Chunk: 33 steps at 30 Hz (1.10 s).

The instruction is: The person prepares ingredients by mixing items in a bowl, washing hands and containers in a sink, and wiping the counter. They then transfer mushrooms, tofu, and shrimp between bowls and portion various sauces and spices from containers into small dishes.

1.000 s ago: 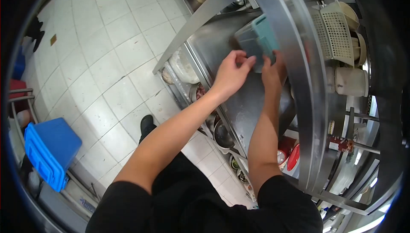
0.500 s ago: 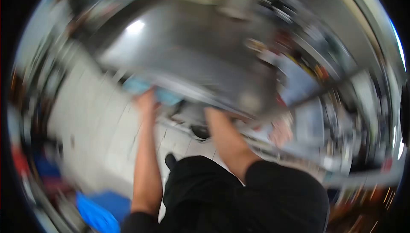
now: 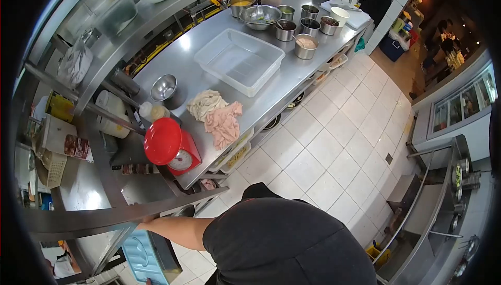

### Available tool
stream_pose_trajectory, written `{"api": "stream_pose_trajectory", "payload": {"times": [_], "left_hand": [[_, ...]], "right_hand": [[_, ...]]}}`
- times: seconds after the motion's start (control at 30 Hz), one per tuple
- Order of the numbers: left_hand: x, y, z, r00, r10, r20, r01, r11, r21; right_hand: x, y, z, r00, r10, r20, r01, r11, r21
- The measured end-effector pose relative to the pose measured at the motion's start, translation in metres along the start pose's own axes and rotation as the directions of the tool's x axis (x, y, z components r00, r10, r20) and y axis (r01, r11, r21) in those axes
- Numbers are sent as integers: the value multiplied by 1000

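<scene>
No lettering can be read; the red scale [image 3: 170, 146] shows a dial, its numbers too small

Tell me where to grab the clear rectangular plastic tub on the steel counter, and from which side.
Grip the clear rectangular plastic tub by its raised rim along the long side nearest the counter's floor-side edge. It sits upright, open and empty; that side is free, while the metal bowls crowd its far end.

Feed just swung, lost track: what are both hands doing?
Left hand: out of view.
Right hand: hidden behind the steel shelf rail, arm reaching toward the teal container; grip cannot be told.
</scene>
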State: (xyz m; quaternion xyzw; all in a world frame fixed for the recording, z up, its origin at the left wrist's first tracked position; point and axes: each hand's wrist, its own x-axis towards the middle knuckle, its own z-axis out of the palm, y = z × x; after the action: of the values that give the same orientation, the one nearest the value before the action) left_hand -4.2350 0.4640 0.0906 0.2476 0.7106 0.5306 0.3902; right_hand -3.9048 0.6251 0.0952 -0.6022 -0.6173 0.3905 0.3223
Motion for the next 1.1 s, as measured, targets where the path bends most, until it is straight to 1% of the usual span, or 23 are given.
{"api": "stream_pose_trajectory", "payload": {"times": [0.1, 0.13, 0.2, 0.27, 0.3, 0.33, 0.4, 0.43, 0.5, 0.53, 0.6, 0.63, 0.67, 0.73, 0.77, 0.8, 0.87, 0.93, 0.97, 1.0, 1.03, 1.07, 1.1], "left_hand": [[-41, -3, 4, 999, 0, -46, 5, 994, 110], [-51, -3, 3, 999, 4, -52, 3, 991, 136], [-68, -8, 3, 998, 14, -60, -3, 984, 180], [-85, -14, 0, 998, 19, -64, -5, 978, 210], [-92, -17, -1, 998, 21, -66, -6, 975, 222], [-100, -22, -3, 997, 25, -68, -9, 971, 238], [-116, -30, -8, 997, 37, -69, -18, 966, 257], [-124, -33, -11, 997, 40, -66, -21, 962, 271], [-141, -45, -9, 997, 44, -63, -23, 954, 299], [-150, -51, -10, 997, 46, -64, -24, 953, 302], [-167, -60, -12, 997, 49, -61, -27, 944, 329], [-176, -65, -13, 997, 53, -58, -30, 939, 342], [-185, -68, -13, 997, 55, -56, -31, 935, 353], [-205, -74, -15, 997, 55, -55, -30, 926, 377], [-215, -77, -17, 996, 63, -56, -37, 922, 386], [-225, -79, -22, 996, 69, -61, -39, 917, 397], [-248, -84, -35, 993, 88, -80, -48, 911, 410], [-269, -86, -48, 988, 129, -86, -81, 902, 423], [-277, -87, -53, 984, 162, -74, -112, 886, 449], [-286, -93, -65, 981, 186, -57, -138, 872, 470], [-304, -96, -75, 976, 205, -79, -144, 867, 477], [-326, -84, -60, 954, 292, -72, -259, 919, 298], [-332, -89, -67, 939, 335, -76, -297, 903, 312]], "right_hand": [[-14, 6, 5, 986, 1, 165, -7, 999, 40], [-21, 9, 5, 980, -6, 197, -3, 999, 44], [-45, 13, -2, 977, -31, 212, 17, 998, 63], [-90, 14, -26, 977, -76, 200, 61, 995, 80], [-117, 21, -33, 976, -112, 187, 95, 991, 98], [-139, 28, -34, 974, -116, 195, 99, 990, 96], [-178, 39, -32, 993, -60, 100, 43, 986, 161], [-199, 49, -33, 993, -57, 100, 41, 987, 158], [-242, 75, -37, 996, -88, -10, 88, 966, 243], [-267, 84, -50, 997, -81, -7, 81, 970, 230], [-315, 89, -92, 995, 20, 101, -44, 970, 241], [-332, 94, -102, 990, 90, 106, -115, 960, 254], [-343, 101, -105, 990, 99, 104, -122, 962, 246], [-366, 112, -120, 998, 62, 5, -61, 977, 206], [-378, 111, -134, 997, 73, 27, -77, 976, 205], [-383, 109, -147, 997, 66, 37, -72, 978, 198], [-387, 108, -163, 992, 62, 108, -82, 978, 194], [-374, 110, -162, 988, 20, 153, -48, 982, 181], [-362, 109, -159, 997, -36, 72, 23, 985, 170], [-358, 117, -144, 993, -108, 37, 101, 984, 148], [-342, 127, -128, 987, -162, 11, 160, 984, 82], [-330, 125, -122, 986, -163, 19, 161, 984, 78], [-318, 123, -117, 990, -126, 69, 120, 989, 83]]}}
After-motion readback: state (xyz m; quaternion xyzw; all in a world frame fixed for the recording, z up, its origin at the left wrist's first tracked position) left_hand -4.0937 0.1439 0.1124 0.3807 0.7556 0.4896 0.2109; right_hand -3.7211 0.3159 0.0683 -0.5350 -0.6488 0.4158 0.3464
